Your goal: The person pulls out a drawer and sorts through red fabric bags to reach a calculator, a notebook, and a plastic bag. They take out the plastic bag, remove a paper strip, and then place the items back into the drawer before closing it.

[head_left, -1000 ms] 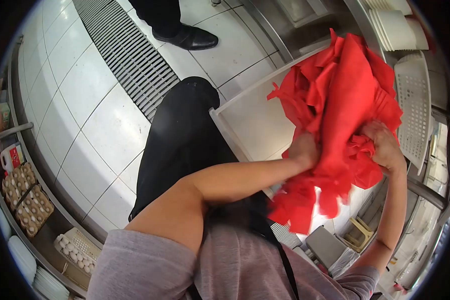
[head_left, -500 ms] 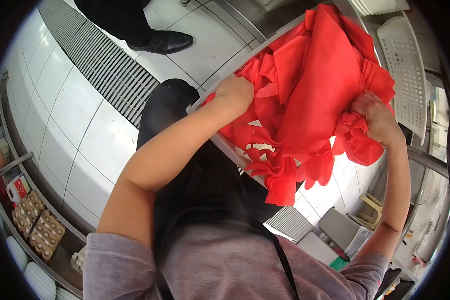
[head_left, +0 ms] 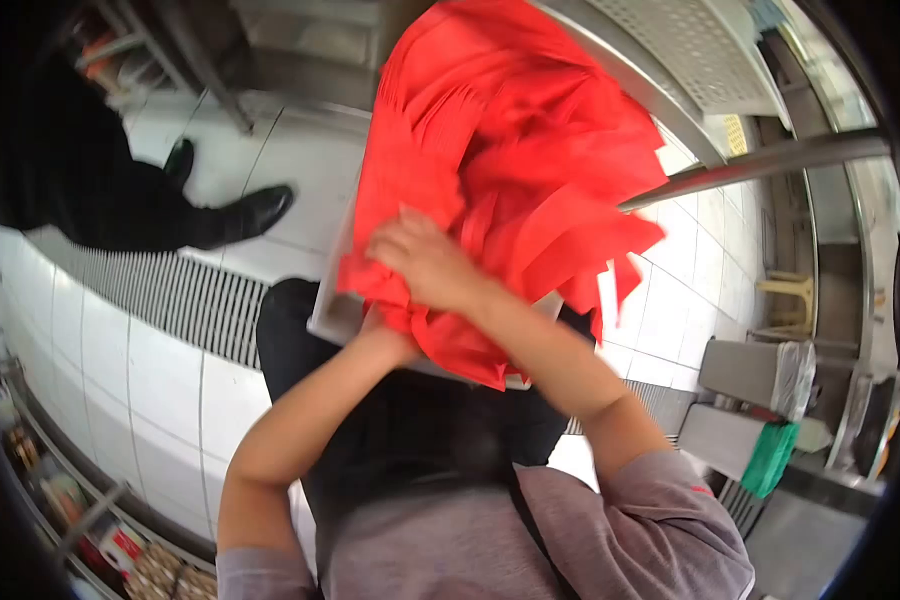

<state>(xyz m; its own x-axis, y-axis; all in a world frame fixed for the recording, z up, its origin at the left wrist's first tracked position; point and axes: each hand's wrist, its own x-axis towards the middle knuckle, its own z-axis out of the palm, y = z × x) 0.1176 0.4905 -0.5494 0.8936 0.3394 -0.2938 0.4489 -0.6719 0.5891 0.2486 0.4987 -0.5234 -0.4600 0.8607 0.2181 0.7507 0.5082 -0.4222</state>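
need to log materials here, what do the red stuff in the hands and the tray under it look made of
Red bundle: looks like thin matte non-woven fabric or plastic sheet; it creases sharply and hangs in flat strips. White tray: probably smooth moulded plastic, judging by its rounded pale rim, mostly hidden beneath the bundle.

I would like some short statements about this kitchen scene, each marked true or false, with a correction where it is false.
1. The right hand grips a bundle of bright red cloth sheets. True.
2. The red cloth lies flat on the floor. False: it is heaped on a pale tray at the person's front.
3. Another person's black leather shoe stands on the white tiled floor. True.
4. The left hand hangs free, away from the cloth. False: it is under the bundle's lower edge, mostly hidden.
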